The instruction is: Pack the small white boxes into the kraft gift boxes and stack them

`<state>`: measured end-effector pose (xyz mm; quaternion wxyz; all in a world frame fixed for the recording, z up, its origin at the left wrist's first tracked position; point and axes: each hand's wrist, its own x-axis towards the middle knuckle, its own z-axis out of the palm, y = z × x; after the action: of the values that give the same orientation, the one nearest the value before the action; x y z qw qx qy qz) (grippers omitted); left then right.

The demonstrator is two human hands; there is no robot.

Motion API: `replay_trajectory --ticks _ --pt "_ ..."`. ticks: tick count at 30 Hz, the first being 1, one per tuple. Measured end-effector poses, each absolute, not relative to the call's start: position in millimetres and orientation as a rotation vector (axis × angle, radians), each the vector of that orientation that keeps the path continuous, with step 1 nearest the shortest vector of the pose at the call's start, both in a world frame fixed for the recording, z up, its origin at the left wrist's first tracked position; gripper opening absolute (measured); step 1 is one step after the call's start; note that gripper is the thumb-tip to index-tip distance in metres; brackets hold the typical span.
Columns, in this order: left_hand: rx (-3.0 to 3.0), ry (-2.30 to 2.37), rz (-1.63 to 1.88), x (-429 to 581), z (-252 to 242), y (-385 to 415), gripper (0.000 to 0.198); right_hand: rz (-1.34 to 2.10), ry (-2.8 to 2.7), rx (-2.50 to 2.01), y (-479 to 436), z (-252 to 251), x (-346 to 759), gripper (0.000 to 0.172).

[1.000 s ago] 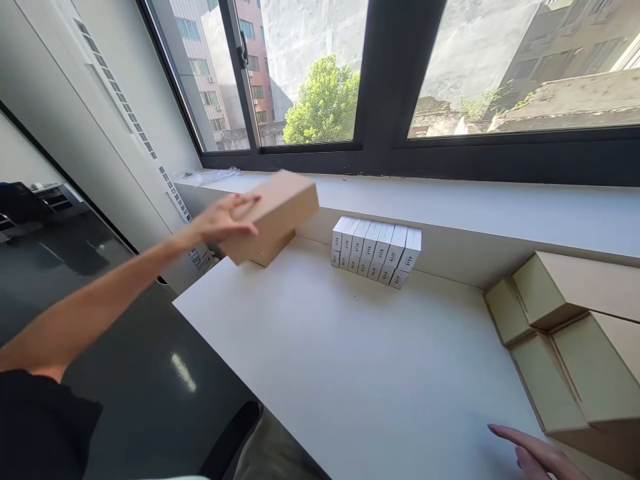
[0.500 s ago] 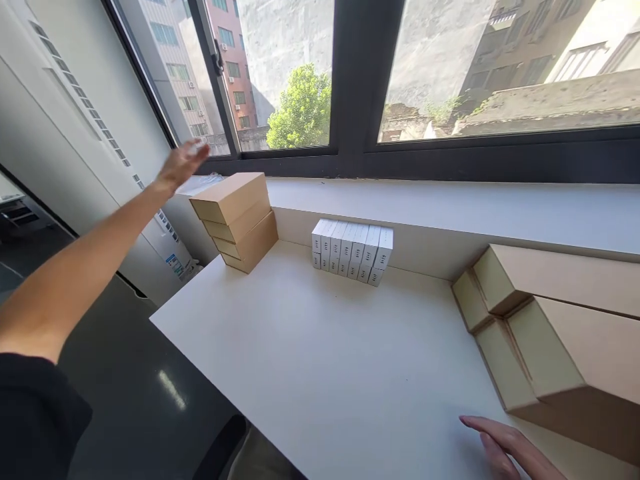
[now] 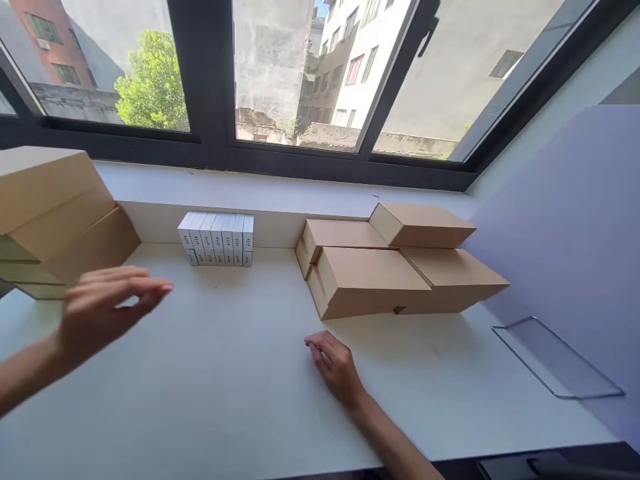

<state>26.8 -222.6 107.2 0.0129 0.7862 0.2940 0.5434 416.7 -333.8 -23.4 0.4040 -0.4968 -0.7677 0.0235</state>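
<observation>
My left hand (image 3: 107, 308) hovers over the white table (image 3: 240, 373) with its fingers stretched out and nothing in it. It is just right of a stack of three brown cardboard boxes (image 3: 55, 220) at the far left. My right hand (image 3: 336, 365) rests on the table with its fingers loosely curled and apart, holding nothing, a little in front of a pile of several flat brown boxes (image 3: 395, 267). A row of several small white boxes (image 3: 218, 239) stands upright against the ledge between the two groups.
A white window ledge (image 3: 280, 193) runs behind the table under dark-framed windows. A lilac partition wall (image 3: 570, 253) closes the right side. A clear plastic tray (image 3: 555, 357) lies at the table's right end.
My view has swung to the right. My left hand let go of the top box on the left stack and drew back over the table. My right hand now lies nearer the middle.
</observation>
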Motion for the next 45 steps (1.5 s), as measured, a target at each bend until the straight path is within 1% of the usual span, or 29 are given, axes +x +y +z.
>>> replay_trajectory --ticks 1,3,4,7,8,9,10,13,14,17,20,23,28,31,35,37,40,45 --pt "2.494 0.809 1.622 52.4 85.9 -223.9 0.016 0.028 -1.94 -1.251 -338.3 -21.3 419.0 0.023" --pt "2.453 0.747 1.459 86.0 42.7 -228.7 0.015 -0.055 -1.93 -1.258 -346.8 -12.7 430.7 0.022" --pt "2.392 0.785 1.394 96.3 21.6 -231.6 0.021 -0.109 -1.901 -1.282 -350.2 -6.0 440.8 0.021" --pt "2.152 0.9 1.177 120.8 -29.6 -240.0 0.06 -0.241 -1.57 -1.492 -352.4 20.9 486.8 0.017" --pt "2.074 0.91 1.096 130.8 -39.2 -241.9 0.067 -0.246 -1.398 -1.575 -349.8 30.3 505.3 0.021" --pt "2.008 0.892 1.014 143.0 -43.9 -242.9 0.069 -0.23 -1.229 -1.643 -345.6 38.8 524.0 0.027" --pt "1.95 0.862 0.939 157.6 -43.6 -242.9 0.067 -0.204 -1.102 -1.687 -340.0 45.7 541.6 0.035" --pt "1.783 0.733 0.858 214.2 -21.1 -235.4 0.044 -0.093 -0.95 -1.746 -320.5 55.6 580.4 0.051" --pt "1.724 0.711 0.889 235.8 -10.5 -231.0 0.044 -0.048 -0.935 -1.759 -315.0 55.8 587.2 0.054" --pt "1.577 0.716 0.947 296.3 15.1 -220.0 0.06 0.056 -0.91 -1.779 -307.0 53.9 592.0 0.056" --pt "1.508 0.641 0.924 326.5 24.2 -223.4 0.066 0.1 -0.904 -1.765 -313.7 55.4 581.1 0.055" --pt "1.499 0.662 1.003 306.1 23.2 -244.9 0.064 0.19 -0.934 -1.738 -329.7 60.4 558.6 0.055" --pt "1.461 0.745 1.031 190.5 17.5 -300.4 0.049 0.473 -1.079 -1.716 -353.2 55.5 490.7 0.053" --pt "1.353 0.929 1.05 120.3 7.8 -335.7 0.043 0.768 -1.23 -1.672 -356.3 34.2 441.2 0.059" --pt "1.216 1.163 1.034 61.4 -11.2 -369.1 0.042 1.195 -1.323 -1.606 -349.6 0.9 393.0 0.065" --pt "1.241 1.19 0.974 44.5 -18.8 -372.4 0.042 1.251 -1.356 -1.598 -344.2 -6.9 381.0 0.065" --pt "1.292 1.216 0.896 28.2 -24.1 -358.0 0.045 1.229 -1.452 -1.574 -336.8 -4.9 373.4 0.06" --pt "1.446 1.317 0.645 22.7 -11.9 -314.0 0.053 1.341 -1.536 -1.548 -327.5 6.7 369.3 0.057"
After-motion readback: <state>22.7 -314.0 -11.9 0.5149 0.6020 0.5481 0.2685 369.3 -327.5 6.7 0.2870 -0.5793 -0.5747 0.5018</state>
